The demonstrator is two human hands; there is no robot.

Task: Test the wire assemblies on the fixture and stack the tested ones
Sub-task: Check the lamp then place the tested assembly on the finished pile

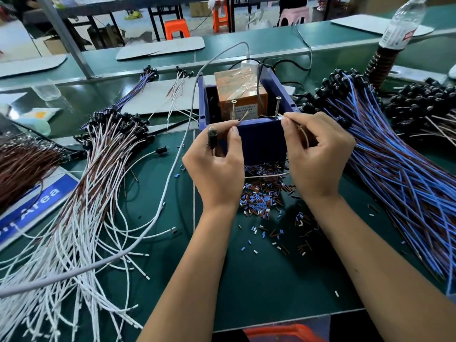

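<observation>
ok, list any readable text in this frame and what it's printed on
"Area": white letters on the blue sign at the left table edge; the word before it is cut off and unreadable.
Label on the orange box in the blue bin: printed lines, too small and blurred to read.
Red label on the water bottle: too blurred to read.
Nothing else legible.

Around the blue bin point(256, 141) my room is tight. Left of it the white-and-brown wire pile point(81, 193) sprawls; right of it the blue wire heap point(399, 169) crowds close. In front, only loose sleeve bits point(266, 198) litter bare green mat point(259, 280).
</observation>
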